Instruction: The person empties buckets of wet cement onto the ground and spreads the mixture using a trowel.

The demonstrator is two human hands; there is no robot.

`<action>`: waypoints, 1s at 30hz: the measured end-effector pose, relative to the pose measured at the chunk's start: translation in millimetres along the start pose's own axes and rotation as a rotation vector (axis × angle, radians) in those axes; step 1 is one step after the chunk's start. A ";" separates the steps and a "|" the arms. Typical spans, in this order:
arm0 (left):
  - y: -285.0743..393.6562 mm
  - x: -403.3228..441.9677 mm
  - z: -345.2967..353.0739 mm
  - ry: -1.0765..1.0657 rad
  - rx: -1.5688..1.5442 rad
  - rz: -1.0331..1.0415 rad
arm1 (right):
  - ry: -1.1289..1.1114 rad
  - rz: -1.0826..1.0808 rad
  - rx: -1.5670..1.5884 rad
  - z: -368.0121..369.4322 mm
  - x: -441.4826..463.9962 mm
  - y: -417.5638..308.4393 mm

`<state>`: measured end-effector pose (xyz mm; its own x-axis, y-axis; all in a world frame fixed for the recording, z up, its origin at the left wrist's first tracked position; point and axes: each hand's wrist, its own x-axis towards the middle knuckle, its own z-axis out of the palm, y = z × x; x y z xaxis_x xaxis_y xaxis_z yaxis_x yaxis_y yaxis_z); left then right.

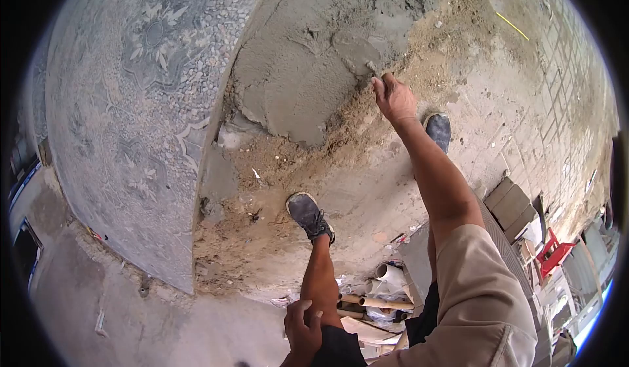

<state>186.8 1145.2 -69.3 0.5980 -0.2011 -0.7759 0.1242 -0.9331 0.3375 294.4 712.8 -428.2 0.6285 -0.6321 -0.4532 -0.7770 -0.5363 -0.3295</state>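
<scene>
Wet grey mortar (288, 95) is spread beside the patterned floor, its surface smooth in places and rough toward the top. Out in front, my right hand (396, 98) is closed around the handle end of a trowel (357, 52). The trowel's blade lies on the mortar and is so coated in grey that its outline is hard to make out. Down by my knee, my left hand (303, 328) holds nothing; its fingers are loosely bent and apart, close to my leg.
Patterned pebble-look flooring (154, 98) ends in a raised edge on the left. Loose sandy soil (282, 160) borders the mortar, near my shoes (304, 210). Cardboard tubes (386, 303), stacked boxes (508, 206) and a red stool (555, 254) stand behind at lower right.
</scene>
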 end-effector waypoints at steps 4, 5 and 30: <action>7.4 1.9 0.3 0.014 -0.023 -0.013 | 0.140 0.475 0.558 12.4 77.8 55.7; 9.1 2.7 0.2 0.016 -0.028 -0.002 | 0.152 0.471 0.556 0.5 91.9 56.7; 86.6 29.2 1.7 0.077 0.019 -0.088 | -0.327 0.248 0.928 -150.0 239.9 -52.3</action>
<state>213.6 1058.0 -63.7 0.6445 -0.0950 -0.7587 0.1646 -0.9518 0.2590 491.0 505.4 -395.4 0.5138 -0.4079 -0.7548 -0.6916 0.3237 -0.6457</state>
